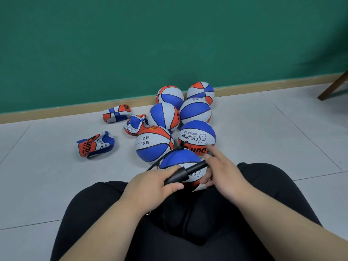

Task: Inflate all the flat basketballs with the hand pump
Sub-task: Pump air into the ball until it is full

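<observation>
Now the left hand (154,185) grips the pump (185,171) above the basketball (180,157), the right hand (226,176) spread open beside it.

Below the plain dark green wall (131,44), the round rubber basketballs (163,117) were panelled in blue, white and orange, with thin black seams and black lettering. The crumpled flat ones (96,144) along that wall wore the same colours. The slim plastic hand pump (188,171) was black, and the floor tiles (263,129) were pale grey.

Green wall (131,44), wooden skirting (56,112), pale tiled floor (273,129), brown furniture leg (333,87) at right.
</observation>
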